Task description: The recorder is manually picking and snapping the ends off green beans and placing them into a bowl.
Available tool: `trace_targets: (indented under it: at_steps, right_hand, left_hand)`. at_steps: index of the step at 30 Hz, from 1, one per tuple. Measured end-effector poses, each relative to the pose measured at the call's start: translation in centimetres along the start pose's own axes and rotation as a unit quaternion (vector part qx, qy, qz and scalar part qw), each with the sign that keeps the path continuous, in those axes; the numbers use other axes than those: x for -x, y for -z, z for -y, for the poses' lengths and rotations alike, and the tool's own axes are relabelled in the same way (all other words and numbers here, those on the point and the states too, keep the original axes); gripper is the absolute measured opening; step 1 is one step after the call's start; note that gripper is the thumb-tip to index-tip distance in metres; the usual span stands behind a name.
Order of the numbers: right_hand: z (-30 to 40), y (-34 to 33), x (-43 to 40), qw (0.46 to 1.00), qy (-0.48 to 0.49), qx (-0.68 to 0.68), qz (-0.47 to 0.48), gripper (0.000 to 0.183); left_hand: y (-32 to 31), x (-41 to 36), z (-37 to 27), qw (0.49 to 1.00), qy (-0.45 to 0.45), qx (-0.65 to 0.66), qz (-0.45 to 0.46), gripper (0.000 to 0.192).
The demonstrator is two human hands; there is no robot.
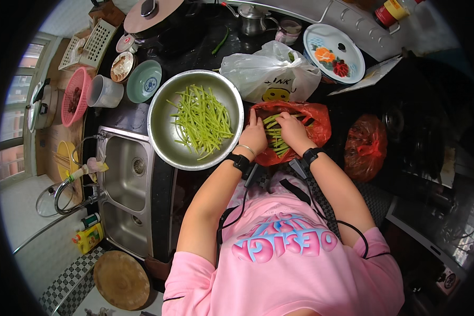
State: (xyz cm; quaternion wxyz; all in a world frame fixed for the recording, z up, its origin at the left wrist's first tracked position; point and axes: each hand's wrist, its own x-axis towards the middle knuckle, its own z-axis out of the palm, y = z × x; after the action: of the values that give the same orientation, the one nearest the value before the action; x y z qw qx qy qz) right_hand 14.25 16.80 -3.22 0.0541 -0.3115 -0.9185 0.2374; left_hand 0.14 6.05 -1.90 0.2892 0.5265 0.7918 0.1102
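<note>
A red plastic bag (320, 118) lies opened in front of me with green stems (275, 136) inside. My left hand (254, 135) rests at the bag's left side, its index finger stretched along the rim; whether it pinches the plastic cannot be told. My right hand (293, 130) reaches into the bag, fingers bent down onto the stems; its fingertips are partly hidden, so a grip is not certain. Left of the bag stands a wide stainless steel basin (162, 136) holding a heap of thin, light green stems (201, 118).
Behind the bag sits a knotted white plastic bag (245, 75). A closed red bag (365, 148) lies to the right. A double steel sink (124, 166), a green bowl (144, 81) and a plastic cup (106, 91) are left. An enamel lid (333, 53) stands back right.
</note>
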Motion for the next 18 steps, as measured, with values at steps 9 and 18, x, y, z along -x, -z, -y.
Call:
trace_targets:
  at_steps: [9,18]
  right_hand:
    - [-1.5,0.7,-1.2,0.991,0.044,0.126,0.019,0.018]
    - [4.8,9.0,-0.5,0.976,0.076,-0.162,-0.121,0.014]
  left_hand:
    - [1.8,1.9,-2.1,0.997,-0.018,0.047,-0.053,0.042]
    - [8.3,3.5,-3.5,0.933,-0.064,0.309,-0.174,0.021]
